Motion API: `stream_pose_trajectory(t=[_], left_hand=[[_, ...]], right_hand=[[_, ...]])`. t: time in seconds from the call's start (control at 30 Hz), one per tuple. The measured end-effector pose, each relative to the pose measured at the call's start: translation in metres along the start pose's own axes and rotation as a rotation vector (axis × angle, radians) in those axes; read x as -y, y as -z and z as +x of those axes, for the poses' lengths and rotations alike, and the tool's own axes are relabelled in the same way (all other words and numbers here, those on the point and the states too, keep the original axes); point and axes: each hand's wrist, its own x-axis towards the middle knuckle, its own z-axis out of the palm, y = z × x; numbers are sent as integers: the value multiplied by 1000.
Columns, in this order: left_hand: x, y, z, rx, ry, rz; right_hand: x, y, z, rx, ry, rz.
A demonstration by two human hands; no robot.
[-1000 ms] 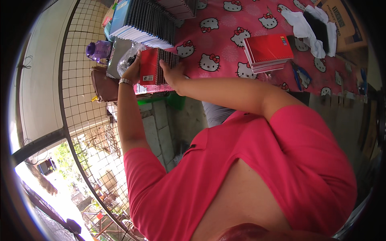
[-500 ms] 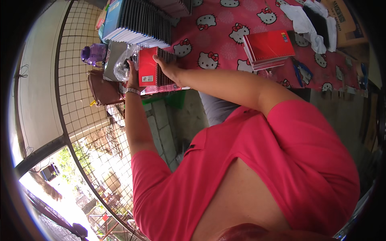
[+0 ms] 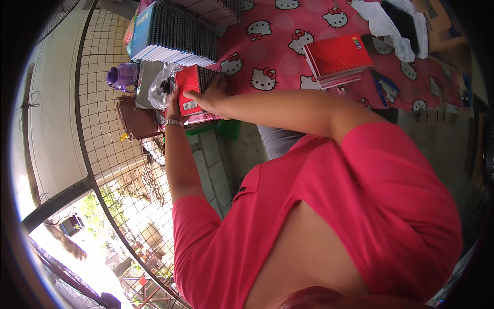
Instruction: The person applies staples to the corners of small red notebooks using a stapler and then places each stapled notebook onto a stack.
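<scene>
A stack of red spiral notebooks stands at the table's near left edge, its dark coils facing right. My left hand is closed along the stack's left side, its fingers partly hidden by the notebooks. Over the coil side lies my right hand, thumb on the red top cover and fingers wrapped round the right side. Beside my left fingers is a crumpled clear plastic bag with something dark in it. Another pile of red notebooks rests farther right on the table.
Tall rows of blue-covered spiral notebooks stand at the back left. A purple bottle and a brown bag sit by the wire mesh. Blue-handled pliers lie right of the red pile, below white cloth and a cardboard box.
My right hand has slid toward me along the stack, its thumb now lower on the cover. The stack has tilted slightly. The whole view has shifted a little.
</scene>
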Motion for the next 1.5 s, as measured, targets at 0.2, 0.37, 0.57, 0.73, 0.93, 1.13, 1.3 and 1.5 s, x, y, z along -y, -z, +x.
stream_pose_trajectory(t=[0.2,0.37,0.57,0.73,0.93,1.13,1.3,1.5], left_hand=[[6,26,-14,-15,-26,-11],[-28,35,-34,-378,-425,331],[-5,-231,-71,-365,-1212,891],[49,-411,-72,163,-1461,1296],[83,-428,-49,29,-1459,1652],[75,-429,-56,147,-1468,1555],[79,-425,-56,116,-1478,1560],[66,-425,-58,189,-1403,1534]], right_hand=[[-3,238,-18,-372,924,-146],[-102,572,-12,-1344,540,-660],[-183,588,7,-1143,169,-1097],[-178,593,22,-1270,84,-994],[-152,546,-1,-1212,157,-863],[-203,548,-45,-1100,108,-1160],[-213,544,-64,-1090,142,-1031],[-174,540,-31,-1010,94,-924]])
